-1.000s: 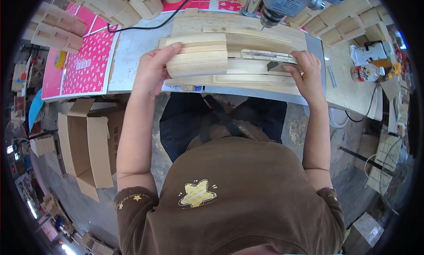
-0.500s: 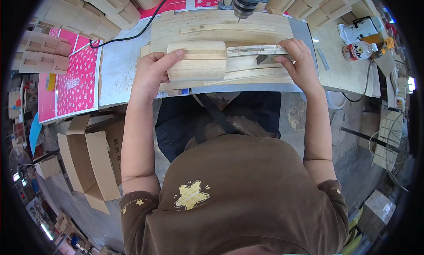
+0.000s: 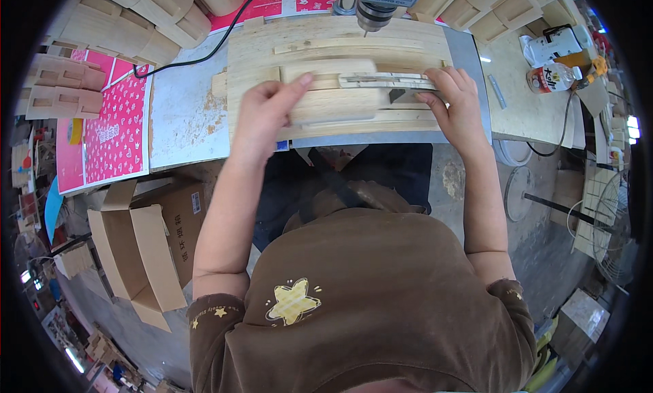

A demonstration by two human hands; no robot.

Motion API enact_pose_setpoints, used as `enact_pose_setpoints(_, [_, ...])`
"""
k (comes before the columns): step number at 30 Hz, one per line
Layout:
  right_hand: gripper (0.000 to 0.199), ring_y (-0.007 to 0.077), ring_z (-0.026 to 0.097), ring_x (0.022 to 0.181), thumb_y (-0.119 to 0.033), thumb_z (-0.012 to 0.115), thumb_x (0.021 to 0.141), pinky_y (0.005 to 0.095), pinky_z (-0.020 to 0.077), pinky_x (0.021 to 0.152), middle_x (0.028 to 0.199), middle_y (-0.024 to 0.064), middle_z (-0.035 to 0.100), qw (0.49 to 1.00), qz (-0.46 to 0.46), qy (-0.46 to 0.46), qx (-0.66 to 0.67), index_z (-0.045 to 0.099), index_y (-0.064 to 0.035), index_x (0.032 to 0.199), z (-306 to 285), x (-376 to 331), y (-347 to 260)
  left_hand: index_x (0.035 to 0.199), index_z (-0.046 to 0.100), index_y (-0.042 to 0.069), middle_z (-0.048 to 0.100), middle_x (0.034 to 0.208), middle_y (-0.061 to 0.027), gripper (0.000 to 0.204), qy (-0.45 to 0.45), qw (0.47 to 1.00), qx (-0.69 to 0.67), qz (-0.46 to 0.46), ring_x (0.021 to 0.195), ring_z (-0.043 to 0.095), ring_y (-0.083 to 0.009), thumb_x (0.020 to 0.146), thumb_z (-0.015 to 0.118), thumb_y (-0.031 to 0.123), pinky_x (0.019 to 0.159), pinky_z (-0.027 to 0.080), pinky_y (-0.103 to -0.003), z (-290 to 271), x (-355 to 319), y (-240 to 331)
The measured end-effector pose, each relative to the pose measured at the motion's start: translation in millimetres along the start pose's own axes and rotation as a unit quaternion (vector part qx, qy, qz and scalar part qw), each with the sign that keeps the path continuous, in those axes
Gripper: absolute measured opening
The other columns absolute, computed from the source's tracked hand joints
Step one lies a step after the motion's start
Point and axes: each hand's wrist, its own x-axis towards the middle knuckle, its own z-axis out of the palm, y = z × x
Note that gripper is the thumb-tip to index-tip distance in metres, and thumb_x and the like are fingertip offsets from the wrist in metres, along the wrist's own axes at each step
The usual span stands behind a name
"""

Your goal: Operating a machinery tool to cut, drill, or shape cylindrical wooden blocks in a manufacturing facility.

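An open brown cardboard box stands on the floor at lower left, flaps spread, a small white label on its side. A pink patterned printed sheet lies on the bench's left end. A small red-labelled plastic bottle lies on its side at upper right.
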Motion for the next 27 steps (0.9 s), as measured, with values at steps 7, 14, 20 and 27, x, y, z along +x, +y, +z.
enact_pose_setpoints(7, [0.034, 0.0305, 0.053, 0.088, -0.014, 0.071, 0.071, 0.0391, 0.0391, 0.080, 0.090, 0.0101, 0.058, 0.999, -0.023, 0.027, -0.006, 0.058, -0.0042, 0.101, 12, 8, 6, 0.090, 0.057, -0.002, 0.056, 0.077, -0.0046, 0.046, -0.049, 0.993, -0.048, 0.098, 0.068, 0.052, -0.0110, 0.071, 0.080, 0.033, 0.062, 0.044, -0.023, 22, 3, -17])
enact_pose_setpoints(14, [0.034, 0.0269, 0.056, 0.092, -0.017, 0.071, 0.072, 0.0492, 0.0368, 0.093, 0.090, 0.0058, 0.061, 0.997, -0.005, 0.065, -0.042, 0.060, -0.0093, 0.102, 27, 27, 18, 0.121, 0.051, 0.001, 0.057, 0.101, -0.0137, 0.073, 0.052, 0.890, 0.254, 0.376, 0.097, 0.052, -0.0293, 0.059, 0.083, 0.022, 0.087, 0.041, -0.039, 33, 9, -44])
enact_pose_setpoints(20, [0.037, 0.0270, 0.057, 0.096, -0.017, 0.072, 0.072, 0.0526, 0.0301, 0.101, 0.096, 0.0048, 0.063, 0.998, -0.005, 0.065, -0.026, 0.059, -0.0115, 0.107, 38, 43, 13, 0.118, 0.058, 0.009, 0.057, 0.092, -0.0040, 0.071, 0.166, 0.805, 0.394, 0.412, 0.094, 0.050, -0.0218, 0.056, 0.081, 0.034, 0.083, 0.028, -0.040, 25, 34, -51])
enact_pose_setpoints(27, [0.033, 0.0149, 0.056, 0.100, -0.008, 0.069, 0.080, 0.0334, 0.0361, 0.098, 0.101, 0.0057, 0.062, 0.913, 0.048, 0.171, 0.367, 0.057, -0.0076, 0.111, 23, 48, 9, 0.100, 0.065, 0.010, 0.056, 0.082, -0.0004, 0.047, 0.123, 0.810, 0.417, 0.393, 0.086, 0.050, -0.0213, 0.061, 0.078, 0.033, 0.085, 0.028, -0.038, 5, 37, -47])
